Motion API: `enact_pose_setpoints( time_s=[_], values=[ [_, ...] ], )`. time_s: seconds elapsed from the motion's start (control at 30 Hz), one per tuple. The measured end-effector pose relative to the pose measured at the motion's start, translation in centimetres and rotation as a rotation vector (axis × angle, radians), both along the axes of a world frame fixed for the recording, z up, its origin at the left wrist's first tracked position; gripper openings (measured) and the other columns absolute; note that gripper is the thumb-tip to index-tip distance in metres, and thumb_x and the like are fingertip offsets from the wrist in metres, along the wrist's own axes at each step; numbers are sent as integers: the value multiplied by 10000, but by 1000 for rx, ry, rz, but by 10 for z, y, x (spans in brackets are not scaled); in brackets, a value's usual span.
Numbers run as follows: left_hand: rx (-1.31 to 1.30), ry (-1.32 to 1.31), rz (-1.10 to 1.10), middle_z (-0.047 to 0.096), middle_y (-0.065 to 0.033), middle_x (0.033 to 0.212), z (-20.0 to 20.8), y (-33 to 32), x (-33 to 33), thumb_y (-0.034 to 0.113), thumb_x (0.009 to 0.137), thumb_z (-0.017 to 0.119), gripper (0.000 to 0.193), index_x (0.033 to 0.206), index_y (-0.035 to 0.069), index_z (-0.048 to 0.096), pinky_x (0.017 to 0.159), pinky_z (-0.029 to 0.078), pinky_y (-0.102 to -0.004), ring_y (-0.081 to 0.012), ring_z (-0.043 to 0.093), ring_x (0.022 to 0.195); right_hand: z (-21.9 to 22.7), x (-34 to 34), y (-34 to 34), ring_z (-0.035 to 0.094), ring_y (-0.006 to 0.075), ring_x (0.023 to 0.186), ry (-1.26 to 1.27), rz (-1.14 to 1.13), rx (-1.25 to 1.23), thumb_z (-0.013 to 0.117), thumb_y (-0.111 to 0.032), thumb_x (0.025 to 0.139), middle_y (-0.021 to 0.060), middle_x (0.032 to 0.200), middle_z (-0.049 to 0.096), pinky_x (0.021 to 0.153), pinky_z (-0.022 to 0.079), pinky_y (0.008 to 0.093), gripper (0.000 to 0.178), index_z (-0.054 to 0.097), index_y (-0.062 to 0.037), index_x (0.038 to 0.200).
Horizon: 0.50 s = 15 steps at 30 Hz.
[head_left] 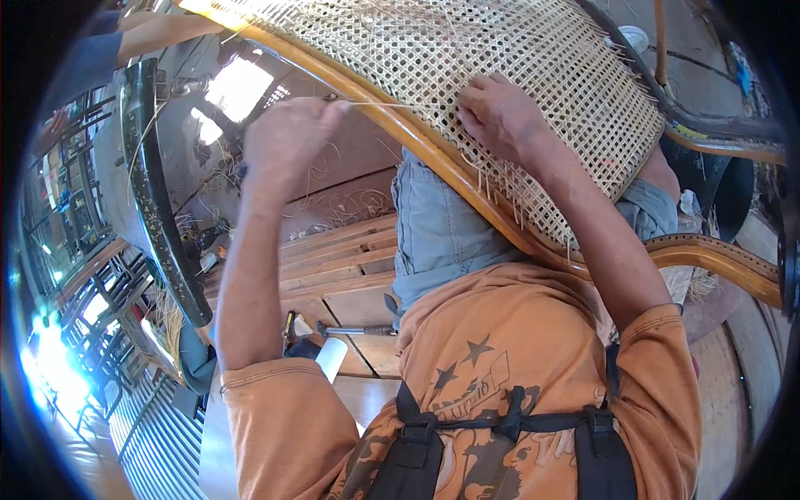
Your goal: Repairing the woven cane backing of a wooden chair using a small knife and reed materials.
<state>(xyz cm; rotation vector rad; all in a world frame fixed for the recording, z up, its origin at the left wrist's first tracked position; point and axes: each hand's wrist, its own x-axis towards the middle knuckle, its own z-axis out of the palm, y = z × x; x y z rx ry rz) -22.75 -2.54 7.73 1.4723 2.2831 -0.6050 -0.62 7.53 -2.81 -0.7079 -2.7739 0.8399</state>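
A woven cane panel [550,92] in a curved, varnished wooden frame [392,125] lies across my lap. My left hand [292,137], a little blurred by motion, is out past the frame's left rail. It is closed on the end of a thin pale cane strand [387,104], drawn taut over the rail into the weave. On top of the panel rests my right hand [504,117], its fingers curled down against the holes near that strand. Whatever its fingertips grip is hidden. Loose strand ends stick out along the frame's near edge.
Another person's arm [171,32] reaches to the frame at the upper left. A dark curved pole [150,192] stands at left. A hammer [358,331] lies on the wooden slats below. Cane scraps [358,204] litter the floor. Dark chair frames [100,287] are stacked farther left.
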Motion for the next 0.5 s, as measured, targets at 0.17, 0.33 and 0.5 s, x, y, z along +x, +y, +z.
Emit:
enact_pose_setpoints(
  time_s=[0.17, 0.33, 0.5],
  values=[
    [114, -24, 61, 646, -159, 761, 21, -11, -5, 557, 876, 443, 543, 820, 67, 672, 646, 486, -403, -319, 627, 682, 25, -12, 12, 611, 241, 885, -9, -321, -522, 518, -266, 919, 120, 930, 639, 834, 490, 373, 246, 619, -42, 938],
    [132, -35, -124, 645, -154, 765, 52, 9, 20, 516, 888, 462, 515, 732, 62, 647, 660, 512, -419, -288, 656, 746, 31, -34, -11, 580, 129, 750, 341, -161, -774, 535, -289, 922, 45, 842, 644, 690, 482, 279, 258, 654, -65, 966],
    [-77, -66, -165, 665, -147, 813, 17, 36, 38, 369, 902, 480, 374, 861, 61, 688, 727, 493, -393, -288, 652, 778, 42, -15, -13, 599, 189, 672, -158, -316, -716, 523, -214, 861, 123, 753, 646, 650, 477, 329, 219, 661, -49, 817]
  ],
)
